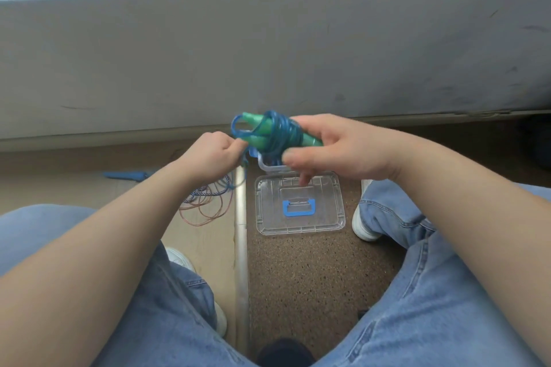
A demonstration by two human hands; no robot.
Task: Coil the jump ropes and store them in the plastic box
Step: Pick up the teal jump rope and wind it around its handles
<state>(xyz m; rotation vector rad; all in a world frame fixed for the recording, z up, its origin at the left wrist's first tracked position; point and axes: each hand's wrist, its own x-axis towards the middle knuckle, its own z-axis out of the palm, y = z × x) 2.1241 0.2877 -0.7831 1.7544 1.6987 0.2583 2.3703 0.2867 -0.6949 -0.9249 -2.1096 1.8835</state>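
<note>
My right hand (334, 147) grips a jump rope with green handles (262, 131), its blue cord wound around both handles. My left hand (213, 153) pinches the free end loop of that cord at the left of the bundle. Below the bundle stands the clear plastic box (268, 168), mostly hidden by my right hand. Its clear lid (299, 205) with a blue handle lies flat on the floor in front of it. On the floor to the left lie loose jump ropes (205, 199), thin pinkish and blue cords, with a blue handle (128, 175) further left.
I sit with my knees apart in blue jeans (441, 292), white shoes (362, 223) on both sides. A metal floor strip (241, 247) divides light flooring on the left from speckled brown flooring. A grey wall base (268, 62) runs across ahead.
</note>
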